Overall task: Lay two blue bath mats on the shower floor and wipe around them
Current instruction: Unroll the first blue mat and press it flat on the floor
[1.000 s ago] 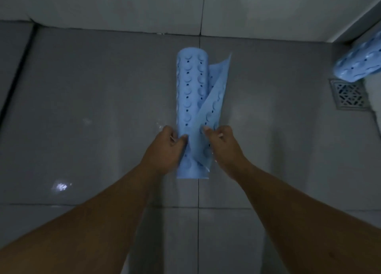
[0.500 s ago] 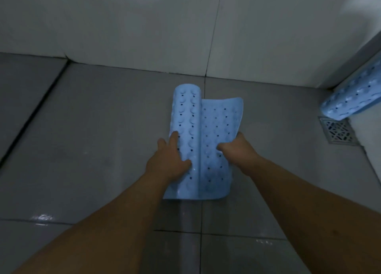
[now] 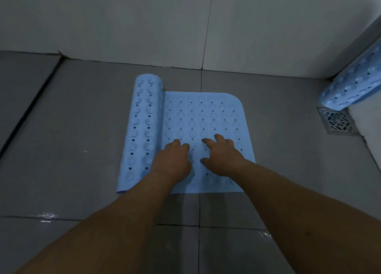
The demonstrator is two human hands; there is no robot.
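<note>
Square metal drain grate (image 3: 337, 121) sitting far right in grey tiled floor (image 3: 82, 129); white tiled wall (image 3: 144, 22) running along far side.

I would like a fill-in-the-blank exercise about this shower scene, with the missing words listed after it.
1. Both hands, left hand and right hand, rest on the ____ part of the blue mat.
2. The mat's rolled part lies on the person's ____ side.
3. The second mat is still ____.
4. The floor drain lies just below the second ____.

Missing words: flat; left; rolled; mat
</note>
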